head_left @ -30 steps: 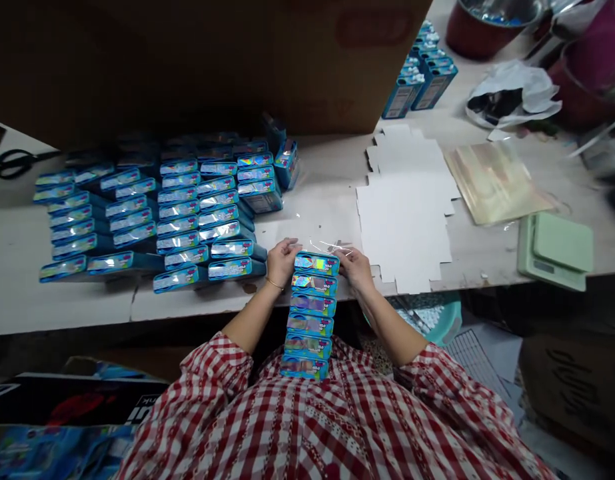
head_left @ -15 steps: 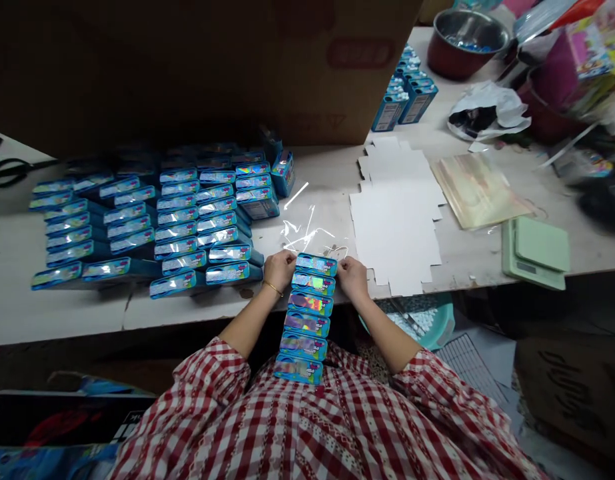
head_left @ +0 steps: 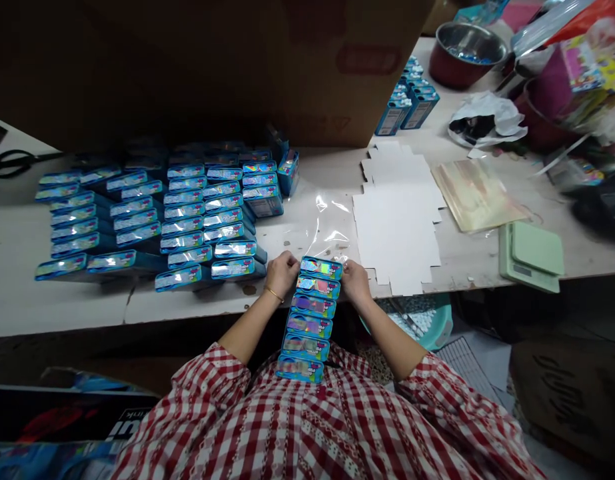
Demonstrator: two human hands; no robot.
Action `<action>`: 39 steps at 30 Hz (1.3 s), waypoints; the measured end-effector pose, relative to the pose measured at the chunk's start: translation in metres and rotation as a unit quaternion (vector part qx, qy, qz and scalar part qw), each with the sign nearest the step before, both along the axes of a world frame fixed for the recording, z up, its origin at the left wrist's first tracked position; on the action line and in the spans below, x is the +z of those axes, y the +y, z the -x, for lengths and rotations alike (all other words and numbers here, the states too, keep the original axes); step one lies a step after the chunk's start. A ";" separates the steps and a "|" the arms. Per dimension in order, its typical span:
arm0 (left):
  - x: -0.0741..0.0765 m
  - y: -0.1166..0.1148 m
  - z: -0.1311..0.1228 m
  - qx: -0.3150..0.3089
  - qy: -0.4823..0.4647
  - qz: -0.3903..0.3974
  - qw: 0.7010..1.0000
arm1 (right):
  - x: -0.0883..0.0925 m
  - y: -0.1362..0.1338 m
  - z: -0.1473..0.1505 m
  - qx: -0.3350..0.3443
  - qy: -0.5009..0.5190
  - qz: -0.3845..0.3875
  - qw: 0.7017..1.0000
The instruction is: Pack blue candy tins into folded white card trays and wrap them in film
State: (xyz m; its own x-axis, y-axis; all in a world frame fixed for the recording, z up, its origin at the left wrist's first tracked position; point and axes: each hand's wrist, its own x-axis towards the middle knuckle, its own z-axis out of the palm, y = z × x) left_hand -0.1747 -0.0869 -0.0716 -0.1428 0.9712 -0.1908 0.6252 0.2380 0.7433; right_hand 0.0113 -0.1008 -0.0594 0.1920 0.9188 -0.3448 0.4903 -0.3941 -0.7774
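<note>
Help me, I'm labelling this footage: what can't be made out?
Head view: edges of clear film near left hand and right hand; curled fingers hide them.
Head view: fine print on the box row; too small.
Head view: count of far boxes, partly behind brown carton.
Head view: black panel, cut by left edge.

From here the boxes [head_left: 310,325] beside the left hand [head_left: 282,273] look glossy, foil-bright; the film [head_left: 336,235] beyond it, clear, shiny plastic.
</note>
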 end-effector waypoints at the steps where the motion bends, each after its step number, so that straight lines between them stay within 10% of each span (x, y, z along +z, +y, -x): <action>1: 0.002 -0.003 0.001 -0.006 0.008 0.001 1.000 | 0.000 -0.003 -0.001 0.025 -0.029 0.000 0.999; 7: 0.002 -0.024 0.010 0.011 0.011 0.012 1.000 | 0.015 -0.024 -0.007 0.153 -0.267 -0.033 0.951; 13: 0.009 -0.022 0.012 -0.057 0.148 -0.217 0.963 | 0.014 -0.012 -0.010 0.261 -0.349 -0.197 0.878; 20: 0.042 -0.002 0.006 -0.124 0.236 -0.195 0.944 | 0.038 0.014 -0.009 0.176 -0.290 -0.189 0.922; 26: 0.065 -0.006 0.007 -0.171 0.253 -0.187 0.934 | 0.062 -0.003 -0.011 0.216 -0.338 -0.251 0.881; 31: 0.058 -0.008 0.008 -0.181 0.261 -0.213 0.924 | 0.045 -0.023 -0.008 0.239 -0.381 -0.319 0.834; 39: 0.037 0.018 0.005 -0.154 0.285 -0.225 0.919 | 0.025 0.007 0.011 0.197 -0.394 -0.264 0.858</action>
